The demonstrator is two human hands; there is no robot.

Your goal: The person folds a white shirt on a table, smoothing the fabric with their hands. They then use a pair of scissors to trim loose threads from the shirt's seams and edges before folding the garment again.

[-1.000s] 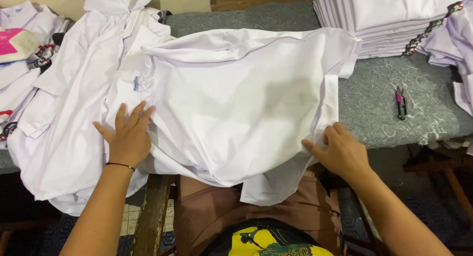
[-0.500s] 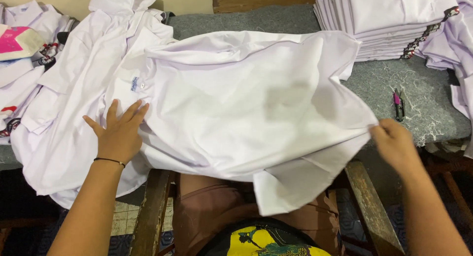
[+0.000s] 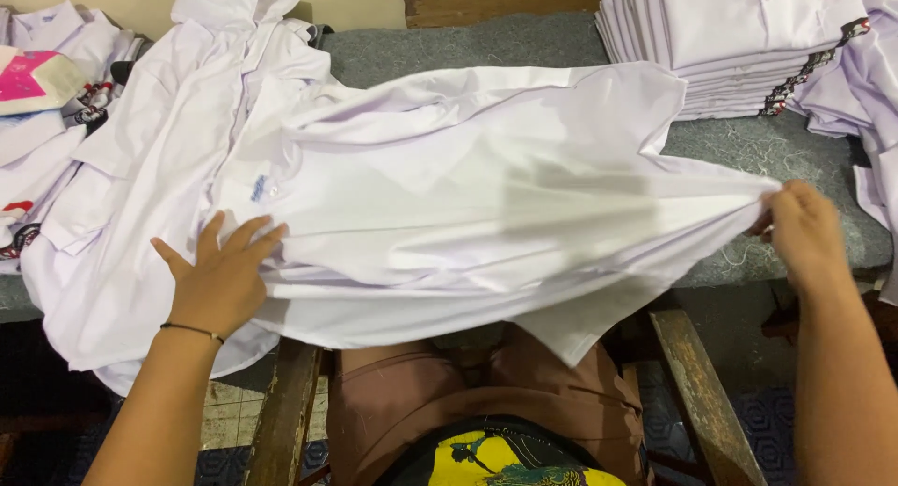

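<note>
Left hand: the left hand [image 3: 223, 278] lies flat, fingers spread, pressing on the white shirt [image 3: 449, 215] near the table's front edge; a thin dark band circles the wrist.
Right hand: the right hand [image 3: 803, 232] has its fingers closed on a bunched edge of the shirt at the table's right front corner, pulling the cloth taut.
Shirt: spread across the middle of the grey table [image 3: 748, 149], with one flap hanging over the front edge; a small blue mark shows near the left hand.
Beneath: more white shirts [image 3: 131, 168] lie under and left of it, draping off the front left edge.
Stack: a neat pile of folded shirts [image 3: 730, 46] sits at the back right corner, its top cut off by the frame.
Far left: further garments with a pink packet [image 3: 28, 74] on top, only partly in view.
Far right: loose pale cloth [image 3: 861, 84] runs out of frame.
Containers: none can be made out on the table.
Hidden: the right fingertips are buried in the fabric; most of the table's top is covered, and what lies below it is dark.
</note>
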